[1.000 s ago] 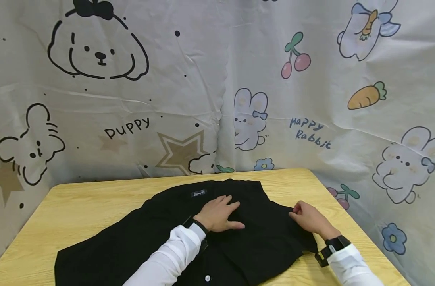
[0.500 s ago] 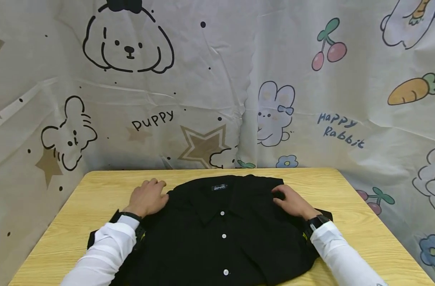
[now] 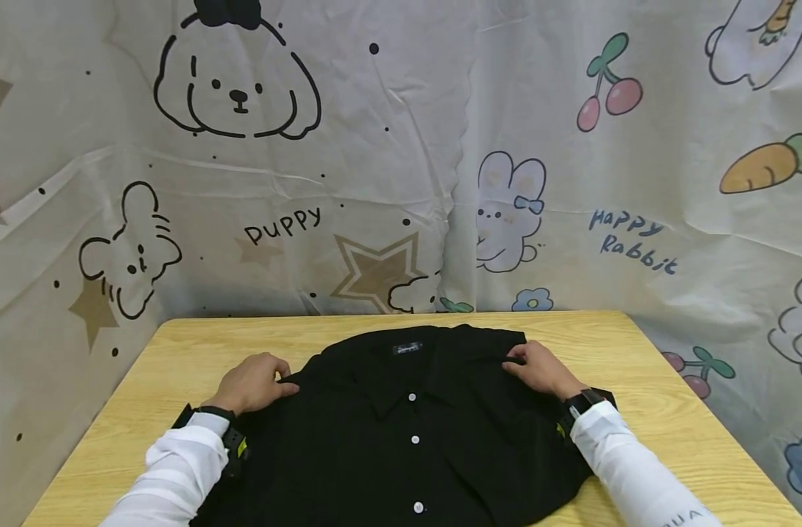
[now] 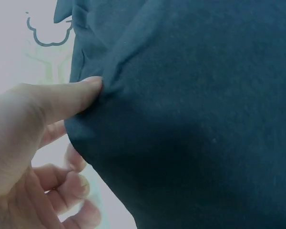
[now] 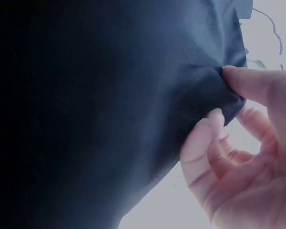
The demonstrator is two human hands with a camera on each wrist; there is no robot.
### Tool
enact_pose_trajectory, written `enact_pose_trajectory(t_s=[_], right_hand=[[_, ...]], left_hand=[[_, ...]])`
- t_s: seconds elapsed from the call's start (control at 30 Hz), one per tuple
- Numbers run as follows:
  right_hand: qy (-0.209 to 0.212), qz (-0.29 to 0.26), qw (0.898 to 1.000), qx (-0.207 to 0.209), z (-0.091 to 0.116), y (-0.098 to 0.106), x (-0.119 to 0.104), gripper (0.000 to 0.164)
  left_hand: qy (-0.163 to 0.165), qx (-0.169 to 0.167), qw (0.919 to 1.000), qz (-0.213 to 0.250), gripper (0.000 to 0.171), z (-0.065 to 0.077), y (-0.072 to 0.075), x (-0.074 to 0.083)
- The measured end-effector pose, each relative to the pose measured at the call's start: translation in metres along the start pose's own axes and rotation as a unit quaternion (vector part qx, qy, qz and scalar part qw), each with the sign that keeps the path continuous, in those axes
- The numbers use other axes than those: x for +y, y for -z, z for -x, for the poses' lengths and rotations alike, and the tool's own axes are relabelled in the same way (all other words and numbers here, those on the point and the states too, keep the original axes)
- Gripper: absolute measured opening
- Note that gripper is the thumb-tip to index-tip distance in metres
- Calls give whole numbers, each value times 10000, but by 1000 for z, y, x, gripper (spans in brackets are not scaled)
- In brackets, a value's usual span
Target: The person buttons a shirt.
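My left hand (image 3: 251, 384) and right hand (image 3: 544, 369) each pinch an edge of the black shirt (image 3: 342, 439), buttons up on the bench (image 3: 677, 446). Pulling evenly with these 2 grips should keep it crease-free.

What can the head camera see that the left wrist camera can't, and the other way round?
Only the head view shows the right hand, the white buttons and the carrot drawing. Only the left wrist view shows the palm side of the left hand, with curled fingers. Both show the left hand pinching the dark shirt.
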State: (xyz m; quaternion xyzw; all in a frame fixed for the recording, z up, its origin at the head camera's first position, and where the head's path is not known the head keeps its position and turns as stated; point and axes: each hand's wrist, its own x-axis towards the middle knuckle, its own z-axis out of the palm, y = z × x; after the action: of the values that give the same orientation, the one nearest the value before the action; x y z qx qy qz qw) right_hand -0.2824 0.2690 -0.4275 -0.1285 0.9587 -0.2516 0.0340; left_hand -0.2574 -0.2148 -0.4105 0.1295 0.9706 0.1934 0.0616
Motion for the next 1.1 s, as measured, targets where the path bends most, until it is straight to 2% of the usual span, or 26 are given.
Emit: enact_pose_trajectory(t_s=[0.1, 0.3, 0.43, 0.57, 0.7, 0.77, 0.87, 0.93, 1.1], right_hand=[[-56, -161, 9999, -16, 3, 4, 0, 11], [-228, -798, 9966, 1, 8, 19, -5, 14], [-304, -1267, 9913, 166, 7, 27, -7, 19], [-384, -1742, 9828, 482, 5, 35, -7, 24], [-448, -1845, 9776, 909, -1, 44, -6, 25], [-490, -1828, 9756, 1113, -6, 47, -6, 25], [-474, -1756, 9744, 1322, -14, 50, -7, 26], [-458, -1624, 9755, 1413, -19, 51, -9, 26], [-491, -910, 9787, 1774, -26, 52, -10, 27]], left_hand=[[-16, 213, 9998, -18, 15, 0, 4, -1], [-46, 470, 9989, 15, 16, 1, 15, -1], [23, 868, 9960, 188, 14, -2, 22, 5], [116, 1583, 9871, 207, 20, -10, 31, 13], [182, 2333, 9722, 31, 27, -21, 39, 19], [249, 2550, 9666, -88, 34, -27, 42, 20], [482, 2596, 9642, -247, 48, -34, 45, 17], [675, 2485, 9655, -396, 56, -36, 47, 11], [985, 2264, 9669, -639, 65, -35, 52, -4]])
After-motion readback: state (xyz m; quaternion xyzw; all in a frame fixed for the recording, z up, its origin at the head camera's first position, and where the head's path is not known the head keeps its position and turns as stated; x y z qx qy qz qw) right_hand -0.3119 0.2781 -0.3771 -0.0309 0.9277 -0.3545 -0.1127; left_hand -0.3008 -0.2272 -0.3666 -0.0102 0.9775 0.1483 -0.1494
